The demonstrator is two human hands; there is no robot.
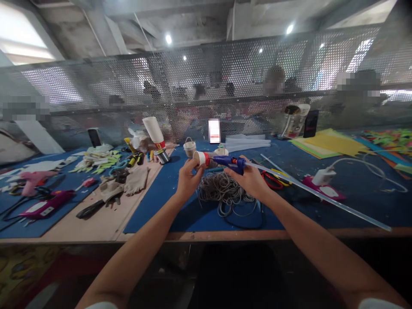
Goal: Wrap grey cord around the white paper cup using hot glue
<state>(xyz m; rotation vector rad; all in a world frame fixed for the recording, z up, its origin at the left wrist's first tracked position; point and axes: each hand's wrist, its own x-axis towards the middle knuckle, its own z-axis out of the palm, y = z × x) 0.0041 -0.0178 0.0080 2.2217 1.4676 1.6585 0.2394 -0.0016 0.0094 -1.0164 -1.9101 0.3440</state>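
Note:
My left hand [189,175] is closed around a paper cup [201,159], white with a red band, tilted on its side. In my right hand [250,177] is a blue hot glue gun [229,161], its nozzle pointing left at the cup; whether the tip touches it I cannot tell. A long clear glue stick [309,189] runs out of the gun's back towards the lower right. Below both hands lies a tangled heap of grey cord [222,189]. Just behind the cup stand a small cord-wrapped basket [189,147] with a handle and a second one [221,150], partly hidden.
To the left are a stack of paper cups [153,131], cotton gloves [136,180], a pink glue gun [34,182] and a purple power strip [48,205]. Red-handled scissors [272,180], another power strip [324,189] and coloured sheets [334,142] lie right. A perforated metal screen [193,86] stands behind.

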